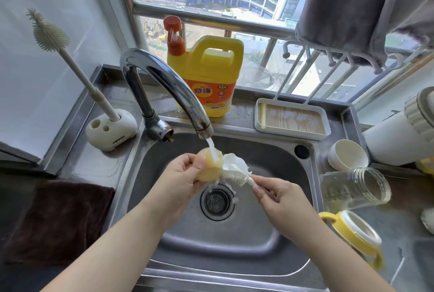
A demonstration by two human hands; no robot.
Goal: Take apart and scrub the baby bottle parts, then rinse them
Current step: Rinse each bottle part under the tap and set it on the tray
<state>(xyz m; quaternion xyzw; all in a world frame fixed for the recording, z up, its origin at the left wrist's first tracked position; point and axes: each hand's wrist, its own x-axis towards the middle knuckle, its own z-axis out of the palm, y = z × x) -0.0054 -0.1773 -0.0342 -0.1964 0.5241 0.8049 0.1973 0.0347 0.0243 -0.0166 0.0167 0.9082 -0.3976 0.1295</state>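
Note:
My left hand (pixel 185 175) holds a yellowish translucent bottle nipple (pixel 209 165) over the sink, under the water running from the faucet (pixel 164 85). My right hand (pixel 279 195) pinches the handle of a small white brush (pixel 236 170), whose bristles touch the nipple's right side. To the right, on the counter, the clear bottle body (pixel 354 187) lies on its side. The yellow handled collar ring (pixel 354 233) lies in front of it, and a white cap (pixel 347 154) sits behind it.
The steel sink (pixel 270 221) has a round drain (pixel 217 201) in the middle. A yellow detergent jug (pixel 209 75) and a white tray (pixel 292 119) stand behind it. A long bottle brush (pixel 70 57) stands in a holder at left. A dark cloth (pixel 54 219) lies front left.

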